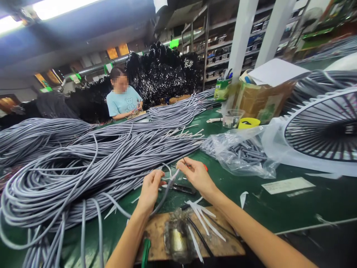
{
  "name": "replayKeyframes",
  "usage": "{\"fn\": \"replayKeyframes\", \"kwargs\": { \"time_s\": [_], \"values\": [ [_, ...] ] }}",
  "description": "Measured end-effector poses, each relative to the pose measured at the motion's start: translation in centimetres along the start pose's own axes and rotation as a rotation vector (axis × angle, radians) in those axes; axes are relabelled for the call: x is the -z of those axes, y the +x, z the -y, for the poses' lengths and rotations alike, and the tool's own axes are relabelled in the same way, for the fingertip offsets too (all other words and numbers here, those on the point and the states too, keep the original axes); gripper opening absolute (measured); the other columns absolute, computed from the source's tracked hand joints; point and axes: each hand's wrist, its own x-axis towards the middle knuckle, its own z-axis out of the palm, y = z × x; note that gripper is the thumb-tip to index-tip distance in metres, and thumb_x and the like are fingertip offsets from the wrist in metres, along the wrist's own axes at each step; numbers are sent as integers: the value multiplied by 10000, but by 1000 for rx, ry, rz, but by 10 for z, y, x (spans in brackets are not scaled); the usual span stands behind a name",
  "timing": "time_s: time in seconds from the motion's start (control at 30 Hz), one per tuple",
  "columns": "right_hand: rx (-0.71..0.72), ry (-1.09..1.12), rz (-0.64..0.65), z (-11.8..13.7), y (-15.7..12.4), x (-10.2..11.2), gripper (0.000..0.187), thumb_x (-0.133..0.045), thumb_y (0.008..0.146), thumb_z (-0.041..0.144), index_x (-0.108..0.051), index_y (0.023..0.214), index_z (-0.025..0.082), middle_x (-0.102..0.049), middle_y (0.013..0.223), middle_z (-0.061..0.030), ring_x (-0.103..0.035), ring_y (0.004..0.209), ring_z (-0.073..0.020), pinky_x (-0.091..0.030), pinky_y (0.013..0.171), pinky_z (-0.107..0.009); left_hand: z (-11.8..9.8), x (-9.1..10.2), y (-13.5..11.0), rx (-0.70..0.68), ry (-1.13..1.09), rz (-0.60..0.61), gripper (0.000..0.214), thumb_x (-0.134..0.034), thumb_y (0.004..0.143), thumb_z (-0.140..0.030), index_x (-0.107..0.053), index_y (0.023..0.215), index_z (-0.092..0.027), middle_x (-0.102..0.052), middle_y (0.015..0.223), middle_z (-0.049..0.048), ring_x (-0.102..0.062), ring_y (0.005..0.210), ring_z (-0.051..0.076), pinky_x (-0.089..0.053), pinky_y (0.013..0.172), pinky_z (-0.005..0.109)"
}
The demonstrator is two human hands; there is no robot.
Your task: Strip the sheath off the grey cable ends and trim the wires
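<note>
A grey cable (165, 197) runs up from behind my left wrist, and its pale stripped end lies between my two hands. My right hand (196, 175) pinches that pale end, with a thin dark piece showing at its fingertips. Closed beside the cable's upper part, my left hand (150, 188) has its fingertips at it; a white bit shows there, and the exact grip is partly hidden. Below the hands lies a dark metal tool (182, 188). Something red (205, 168) peeks out behind my right hand.
A large bundle of grey cables (83, 167) covers the left of the green table (231, 208). At right are a bag of grey tubes (245, 152), a fan (329, 126) and a cardboard box (253, 98). A motor-like device (178, 238) sits in front. Another person (122, 98) works opposite.
</note>
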Motion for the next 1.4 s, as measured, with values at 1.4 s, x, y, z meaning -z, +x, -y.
{"fn": "replayKeyframes", "kwargs": {
  "time_s": [1.4],
  "values": [
    [-198,442,-9,-1,0,-4,345,-676,545,177,-564,870,165,-586,629,51,-393,445,-37,-232,399,-176,-19,17,10,-135,-616,-141,254,-809,572,-275,-598,644,-154,-544,700,-31,-458,582,48,-398,538,169]
  ]
}}
